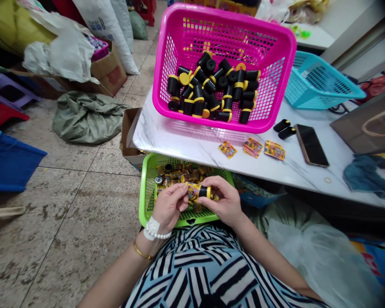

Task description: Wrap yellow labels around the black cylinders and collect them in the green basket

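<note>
Between my hands, above a green basket (143, 192), is a small black cylinder with a yellow rim (204, 191). My right hand (225, 197) grips it at the yellow-rimmed end. A colourful printed label (193, 189) lies against the cylinder's other end, and my left hand (171, 201) pinches the edge of that label. Inside the green basket, labelled cylinders (179, 174) lie in a heap. On the table above stands a pink basket (223, 124) of plain black cylinders with yellow rims (208, 85).
Small stacks of printed labels (252, 146) lie near the edge of the marble-patterned table (186, 143). To their right are two black cylinders (285, 129) and a phone (312, 145). A blue basket (321, 81) stands behind. Cardboard boxes, sacks and a dark blue bin (13, 162) occupy the floor at left.
</note>
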Available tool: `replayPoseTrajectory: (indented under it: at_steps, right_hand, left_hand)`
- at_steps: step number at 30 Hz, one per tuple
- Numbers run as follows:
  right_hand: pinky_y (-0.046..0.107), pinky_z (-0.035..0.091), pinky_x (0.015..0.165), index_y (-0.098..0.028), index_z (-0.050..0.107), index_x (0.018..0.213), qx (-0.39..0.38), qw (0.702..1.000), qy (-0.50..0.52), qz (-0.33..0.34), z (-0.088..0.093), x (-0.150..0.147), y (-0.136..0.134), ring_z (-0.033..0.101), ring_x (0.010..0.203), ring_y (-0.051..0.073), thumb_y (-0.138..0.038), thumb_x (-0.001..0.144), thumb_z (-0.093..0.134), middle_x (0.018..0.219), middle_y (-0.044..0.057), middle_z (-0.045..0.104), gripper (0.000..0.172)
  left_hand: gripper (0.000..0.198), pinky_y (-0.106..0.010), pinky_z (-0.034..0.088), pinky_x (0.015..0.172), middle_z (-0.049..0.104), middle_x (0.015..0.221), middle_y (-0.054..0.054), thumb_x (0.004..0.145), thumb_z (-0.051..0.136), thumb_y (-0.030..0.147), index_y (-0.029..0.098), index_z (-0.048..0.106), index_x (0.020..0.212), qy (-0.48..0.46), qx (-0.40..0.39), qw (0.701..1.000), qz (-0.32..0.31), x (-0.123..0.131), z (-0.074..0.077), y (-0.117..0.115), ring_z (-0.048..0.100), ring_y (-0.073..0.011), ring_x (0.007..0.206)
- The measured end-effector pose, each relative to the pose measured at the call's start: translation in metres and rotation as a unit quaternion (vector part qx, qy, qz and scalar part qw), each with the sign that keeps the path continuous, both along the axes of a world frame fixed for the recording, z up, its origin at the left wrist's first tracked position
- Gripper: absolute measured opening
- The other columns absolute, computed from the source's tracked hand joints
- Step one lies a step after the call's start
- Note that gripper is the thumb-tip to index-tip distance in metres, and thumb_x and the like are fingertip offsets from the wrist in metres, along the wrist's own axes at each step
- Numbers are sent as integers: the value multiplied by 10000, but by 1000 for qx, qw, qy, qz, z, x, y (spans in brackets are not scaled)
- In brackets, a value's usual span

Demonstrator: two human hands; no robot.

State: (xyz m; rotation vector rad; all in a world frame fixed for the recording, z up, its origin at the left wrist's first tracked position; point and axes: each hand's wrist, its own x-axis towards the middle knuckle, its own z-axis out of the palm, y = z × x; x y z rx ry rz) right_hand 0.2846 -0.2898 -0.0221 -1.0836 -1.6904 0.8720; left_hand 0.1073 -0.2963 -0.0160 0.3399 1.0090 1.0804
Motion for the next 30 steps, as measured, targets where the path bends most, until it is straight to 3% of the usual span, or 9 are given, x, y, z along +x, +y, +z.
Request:
replayPoseTrajectory:
  at_steps: [3, 5, 8, 11, 14, 19, 25, 30]
  right_hand:
    - [338, 569, 773, -245, 671, 1032, 60, 998, -2, -10, 7, 4, -3, 652, 879, 205, -296, 743, 810, 959, 67, 669, 325]
    - [333, 569, 770, -254, 691, 1066, 81, 997, -16, -7, 9, 5, -6, 653, 873, 202, -301, 746, 809, 967, 68, 665, 344]
    - [297, 572, 706, -258, 688, 1158, 74, 996, -44, 27, 7, 3, -13, 644, 843, 182, -311, 773, 783, 996, 72, 632, 401]
    - [283, 576, 700, -257, 630, 1268, 48, 996, -48, 62, 8, 3, -24, 641, 824, 154, -256, 842, 701, 1054, 81, 605, 431]
    - [290, 585, 746, -247, 578, 1312, 41, 997, -43, 50, 13, 6, -36, 656, 857, 158, -192, 855, 663, 1039, 80, 653, 468]
    - [325, 574, 857, -224, 637, 1169, 100, 993, -51, 34, 21, 10, -42, 679, 950, 180, -141, 857, 626, 1010, 77, 716, 323]
    - [337, 572, 874, -218, 646, 1142, 139, 989, -46, 18, 19, 16, -44, 672, 997, 190, -158, 858, 613, 1019, 87, 715, 292]
    - [307, 604, 727, -199, 696, 1035, 49, 998, 11, -42, 8, 12, -58, 689, 799, 169, -200, 791, 698, 927, 74, 707, 244]
  left_hand:
    - [443, -147, 405, 409, 628, 742, -20, 689, 821, 367, 139, 657, 1032, 37, 25, 999, 10, -4, 4, -9, 561, -94, 597]
    - [487, -184, 454, 431, 648, 824, -40, 706, 810, 370, 158, 631, 1107, 34, 35, 997, -54, -6, 5, -13, 605, -130, 657]
    - [423, -197, 461, 449, 643, 743, -30, 710, 811, 349, 132, 642, 1031, 29, 45, 990, -131, -10, 1, -17, 578, -111, 589]
    - [386, -192, 458, 489, 636, 661, -6, 715, 812, 324, 128, 649, 1004, 61, 51, 988, -132, -13, -1, -22, 551, -86, 544]
    - [375, -202, 472, 532, 650, 668, -4, 688, 833, 302, 127, 669, 976, 95, 58, 982, -152, -13, 4, -27, 565, -87, 563]
    - [371, -214, 480, 587, 676, 758, -11, 626, 871, 274, 133, 697, 922, 111, 78, 975, -178, -1, 14, -28, 569, -78, 583]
    - [473, -233, 459, 534, 659, 740, -26, 768, 757, 393, 178, 634, 1172, 45, 33, 970, -239, 0, 13, -25, 597, -124, 588]
    - [387, -204, 394, 500, 599, 671, 12, 745, 779, 367, 153, 673, 1049, 154, 80, 960, -219, -1, 8, -31, 479, -74, 515]
